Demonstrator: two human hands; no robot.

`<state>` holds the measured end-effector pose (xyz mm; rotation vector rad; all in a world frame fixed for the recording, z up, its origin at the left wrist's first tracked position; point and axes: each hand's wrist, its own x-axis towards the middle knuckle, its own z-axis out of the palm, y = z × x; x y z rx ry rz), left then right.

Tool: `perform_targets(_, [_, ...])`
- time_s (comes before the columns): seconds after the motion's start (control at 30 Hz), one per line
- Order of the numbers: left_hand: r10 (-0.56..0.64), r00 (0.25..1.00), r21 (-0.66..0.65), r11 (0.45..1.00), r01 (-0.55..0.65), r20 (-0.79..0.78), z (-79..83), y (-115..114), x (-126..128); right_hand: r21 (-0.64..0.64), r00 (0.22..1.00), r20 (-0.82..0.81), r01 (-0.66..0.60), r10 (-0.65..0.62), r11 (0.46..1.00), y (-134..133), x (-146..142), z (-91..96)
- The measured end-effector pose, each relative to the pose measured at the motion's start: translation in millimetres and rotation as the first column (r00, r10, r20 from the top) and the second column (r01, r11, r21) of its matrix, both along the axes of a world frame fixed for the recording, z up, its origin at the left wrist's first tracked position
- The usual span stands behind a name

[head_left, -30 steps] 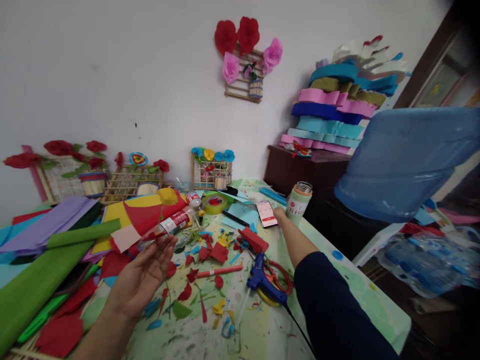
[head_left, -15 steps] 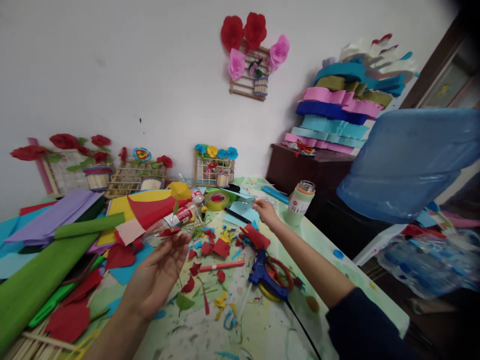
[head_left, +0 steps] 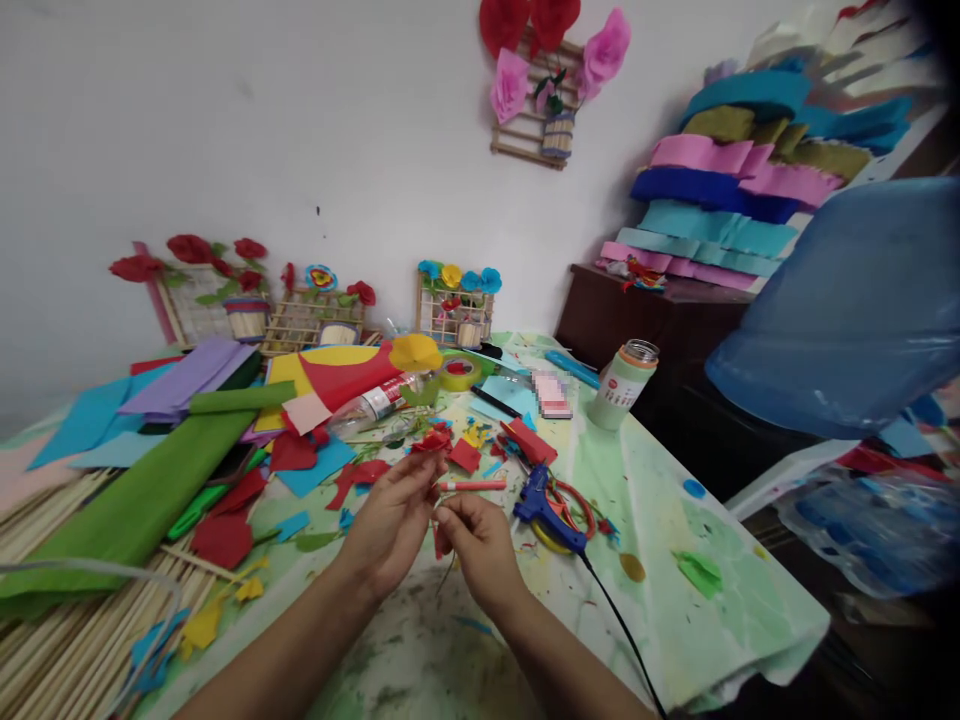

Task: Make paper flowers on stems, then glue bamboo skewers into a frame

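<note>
Both my hands meet over the near middle of the table. My left hand (head_left: 394, 520) is closed, thumb and fingers pinching a thin stem (head_left: 444, 580) whose lower end shows beneath the hands. Just above those fingertips is a crumpled red paper flower (head_left: 433, 440); whether it sits on that stem I cannot tell. My right hand (head_left: 480, 550) is closed too, pinching the stem below the left fingertips. A small red strip shows beside its fingers. Beyond the hands lie a red stick (head_left: 472, 486) and a blue glue gun (head_left: 551, 510).
Paper scraps litter the table. Green crepe paper (head_left: 127, 530) and wooden sticks (head_left: 97, 620) lie left. A plastic bottle (head_left: 382, 400), yellow flower (head_left: 416, 351), tape roll (head_left: 459, 373) and capped jar (head_left: 619, 385) stand or lie farther back. The glue gun's cord (head_left: 622, 625) runs forward.
My right hand has come back from the far side of the table to meet my left hand. The left hand has moved right. The view has shifted, and a pink-and-white rectangle now shows beside the jar.
</note>
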<state>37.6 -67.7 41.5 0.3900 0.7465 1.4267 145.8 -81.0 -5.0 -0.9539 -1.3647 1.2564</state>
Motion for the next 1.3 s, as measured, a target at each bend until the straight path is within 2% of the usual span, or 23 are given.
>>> perform_targets(0.13, [-0.035,0.992,0.055,0.998,0.042,-0.122,0.0,-2,4,-0.011,0.995,-0.096,-0.009,0.008,1.000,-5,-1,-10.7])
perform_targets(0.3, [-0.022,0.965,0.156,0.986,0.065,-0.263,-0.6,-3,4,-0.014,0.996,-0.084,0.012,-0.013,1.000,-4,3,-14.6])
perform_targets(0.47, [0.000,0.897,0.220,0.970,0.108,-0.442,3.3,-4,-1,0.011,0.998,-0.056,0.013,-0.012,1.000,-2,5,-17.0])
perform_targets(0.67, [0.048,0.893,0.343,0.932,0.121,-0.448,6.4,-5,-6,0.065,1.000,-0.017,-0.014,0.015,0.998,-5,2,-22.0])
perform_targets(0.83, [0.043,0.860,0.316,0.938,0.140,-0.508,-0.1,-4,-5,0.103,0.999,0.031,0.005,-0.008,0.995,-3,6,-22.8])
perform_targets(0.97, [0.060,0.782,0.314,0.933,0.177,-0.620,-0.7,-6,-7,0.120,0.988,-0.075,0.146,-0.138,0.982,6,20,-12.6])
perform_targets(1.07, [0.065,0.710,0.333,0.911,0.245,-0.701,4.5,-9,-8,0.109,0.979,-0.136,0.170,-0.154,0.979,13,28,4.7])
perform_targets(1.2, [0.089,0.599,0.333,0.890,0.311,-0.796,9.4,-11,-8,0.150,0.994,-0.041,0.110,-0.105,0.983,14,30,27.5])
perform_targets(1.3, [0.104,0.548,0.326,0.888,0.325,-0.830,7.8,-9,-10,0.217,0.991,0.032,0.120,-0.130,0.969,11,28,35.3])
